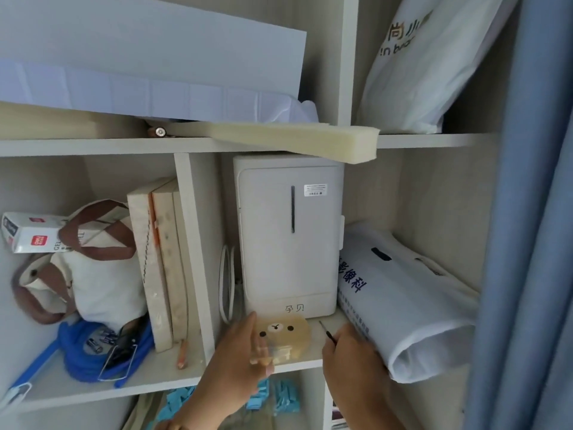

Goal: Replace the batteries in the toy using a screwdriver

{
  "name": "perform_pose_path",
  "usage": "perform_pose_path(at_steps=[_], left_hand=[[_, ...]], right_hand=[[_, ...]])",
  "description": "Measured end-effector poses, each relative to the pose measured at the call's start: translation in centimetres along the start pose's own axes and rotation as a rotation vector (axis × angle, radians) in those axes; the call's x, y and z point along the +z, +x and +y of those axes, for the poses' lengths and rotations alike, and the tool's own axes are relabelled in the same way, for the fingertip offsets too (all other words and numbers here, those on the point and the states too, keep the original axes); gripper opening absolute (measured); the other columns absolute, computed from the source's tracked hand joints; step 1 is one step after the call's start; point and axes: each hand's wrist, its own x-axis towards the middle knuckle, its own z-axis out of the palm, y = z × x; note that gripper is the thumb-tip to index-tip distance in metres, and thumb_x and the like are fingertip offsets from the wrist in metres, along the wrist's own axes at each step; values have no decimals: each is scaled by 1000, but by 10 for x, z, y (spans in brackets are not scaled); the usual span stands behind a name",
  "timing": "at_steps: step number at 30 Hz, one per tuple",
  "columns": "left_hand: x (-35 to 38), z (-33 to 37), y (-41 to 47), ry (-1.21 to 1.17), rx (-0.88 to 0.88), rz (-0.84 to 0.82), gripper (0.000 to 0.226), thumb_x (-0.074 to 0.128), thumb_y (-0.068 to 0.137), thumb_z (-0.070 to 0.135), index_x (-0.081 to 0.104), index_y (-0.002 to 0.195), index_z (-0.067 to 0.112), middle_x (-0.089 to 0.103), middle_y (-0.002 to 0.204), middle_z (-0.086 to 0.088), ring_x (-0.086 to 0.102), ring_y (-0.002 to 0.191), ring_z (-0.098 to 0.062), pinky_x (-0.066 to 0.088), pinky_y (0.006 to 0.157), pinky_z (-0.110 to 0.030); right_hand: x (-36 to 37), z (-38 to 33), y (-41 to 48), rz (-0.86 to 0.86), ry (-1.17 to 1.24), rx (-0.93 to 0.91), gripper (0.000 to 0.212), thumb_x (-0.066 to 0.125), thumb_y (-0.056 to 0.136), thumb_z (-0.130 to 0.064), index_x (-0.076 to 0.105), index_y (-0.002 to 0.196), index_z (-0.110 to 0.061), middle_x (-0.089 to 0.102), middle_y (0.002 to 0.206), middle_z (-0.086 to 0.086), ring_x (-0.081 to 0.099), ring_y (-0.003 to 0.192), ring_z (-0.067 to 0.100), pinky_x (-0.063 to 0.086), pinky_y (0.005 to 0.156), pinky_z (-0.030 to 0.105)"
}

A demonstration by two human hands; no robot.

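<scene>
The bear-faced toy (pixel 286 335) sits on the shelf (pixel 313 356) between the two hands. The left hand (pixel 238 358) grips its left edge, thumb above and blurred fingers in front. Just right of the toy, the right hand (pixel 350 356) is curled round a thin screwdriver (pixel 325 332), tip pointing up-left. Behind both hands stands a white appliance (pixel 288 237); a white bag (pixel 403 305) lies beside the right hand.

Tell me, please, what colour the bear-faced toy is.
The bear-faced toy is pale tan with dark eyes and nose; the head view shows it.
</scene>
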Motion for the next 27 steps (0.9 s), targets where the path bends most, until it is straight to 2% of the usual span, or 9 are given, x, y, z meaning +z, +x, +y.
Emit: perform_pose_path(at_steps=[3,7,10,13,15,17,20,24,27], left_hand=[[1,3,-1,11,10,8,96,74,82,10,14,153,32,33,97,40,59,92,1,59,84,-34],[0,4,-3,10,27,21,79,74,82,10,31,144,31,42,95,35,58,91,3,60,84,-34],[1,4,-4,16,48,24,76,73,84,10,30,141,36,36,94,39,56,89,4,59,85,-31],[1,2,-8,-8,81,17,71,76,80,13,29,110,57,39,98,40,57,92,6,58,81,-26],[0,0,-10,-24,110,22,69,82,73,24,32,107,58,49,106,38,57,94,10,55,76,-19],[1,-3,-10,-47,113,35,61,82,73,34,37,105,59,53,108,34,59,94,8,58,75,-26],[2,-4,-11,-50,135,40,52,76,81,31,34,94,57,44,102,36,57,93,5,59,83,-34],[0,3,-15,-37,127,45,56,80,77,31,33,96,56,44,103,36,54,93,10,58,84,-32],[3,0,-17,44,117,119,67,82,68,47,35,116,51,51,121,31,56,113,-1,51,92,-26]], right_hand=[[2,1,0,5,2,-15,22,46,95,-41,57,94,-21,75,86,-1,73,83,18,50,60,30],[2,3,-1,18,25,-21,23,46,96,-42,56,96,-22,75,87,-1,73,85,18,44,59,29],[2,3,-3,21,54,-20,23,44,97,-43,54,98,-22,75,90,-2,72,88,18,45,61,29],[2,3,-3,31,56,-18,22,43,98,-43,53,99,-23,74,90,-4,71,88,16,42,59,28],[1,2,-3,34,61,-11,22,42,98,-42,53,99,-24,74,90,-4,71,88,16,41,59,28],[2,3,-4,29,53,-13,21,43,98,-41,54,99,-23,75,90,-4,72,87,17,41,58,28],[5,4,-4,32,51,-1,21,44,98,-41,55,96,-23,75,87,-4,73,83,17,42,55,28],[6,7,-4,34,33,-34,24,45,98,-41,56,96,-20,76,86,-1,73,82,19,50,60,29],[1,6,-9,8,22,-46,30,46,98,-44,54,107,-17,76,93,3,74,88,22,56,67,32]])
